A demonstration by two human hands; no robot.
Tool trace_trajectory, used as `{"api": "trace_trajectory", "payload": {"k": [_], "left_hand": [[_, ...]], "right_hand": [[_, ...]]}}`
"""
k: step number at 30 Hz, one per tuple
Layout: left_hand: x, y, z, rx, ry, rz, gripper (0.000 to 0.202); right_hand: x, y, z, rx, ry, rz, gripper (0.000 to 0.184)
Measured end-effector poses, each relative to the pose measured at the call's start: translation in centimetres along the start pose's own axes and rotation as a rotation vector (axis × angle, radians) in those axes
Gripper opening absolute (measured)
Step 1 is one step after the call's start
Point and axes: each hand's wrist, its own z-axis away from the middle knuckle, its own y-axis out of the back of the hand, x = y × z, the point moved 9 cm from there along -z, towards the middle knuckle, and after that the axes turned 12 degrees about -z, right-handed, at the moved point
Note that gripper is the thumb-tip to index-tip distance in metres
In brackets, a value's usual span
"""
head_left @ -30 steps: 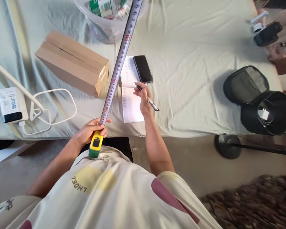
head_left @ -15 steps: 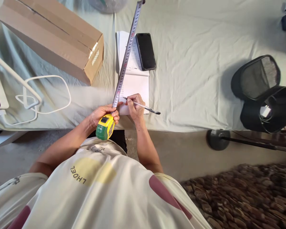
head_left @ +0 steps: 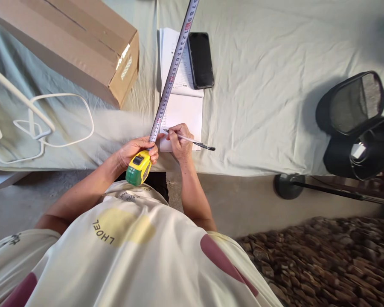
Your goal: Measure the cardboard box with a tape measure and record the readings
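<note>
My left hand [head_left: 136,150] is closed around a yellow and green tape measure [head_left: 138,167] at the table's near edge. Its metal blade [head_left: 170,81] runs out forward, slanting across a notebook [head_left: 187,113] and past the top of the picture. In my right hand [head_left: 181,143] is a pen [head_left: 196,143], gripped with its tip on the lower page, beside a column of small handwritten marks. A black phone [head_left: 201,60] lies on the notebook's upper printed page and overhangs its right side.
A cardboard box [head_left: 80,47] stands on the cloth-covered table [head_left: 259,106] at the left, with a white cable [head_left: 91,117] nearer me. An open black case [head_left: 355,128] is at the right. Below it are a round black base with a pole [head_left: 288,186] and a pebbled patch [head_left: 320,264].
The view has shifted slightly forward and in closer. My left hand and the tape measure sit a little further left; the pen stays at the page.
</note>
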Motion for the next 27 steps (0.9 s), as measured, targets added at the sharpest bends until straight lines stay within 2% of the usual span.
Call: {"api": "trace_trajectory", "payload": {"k": [27], "left_hand": [[0.21,-0.51,0.87,0.038,0.027,0.0,0.033]], "right_hand": [[-0.39,-0.18,0.02,0.002,0.079,0.077,0.015]]}}
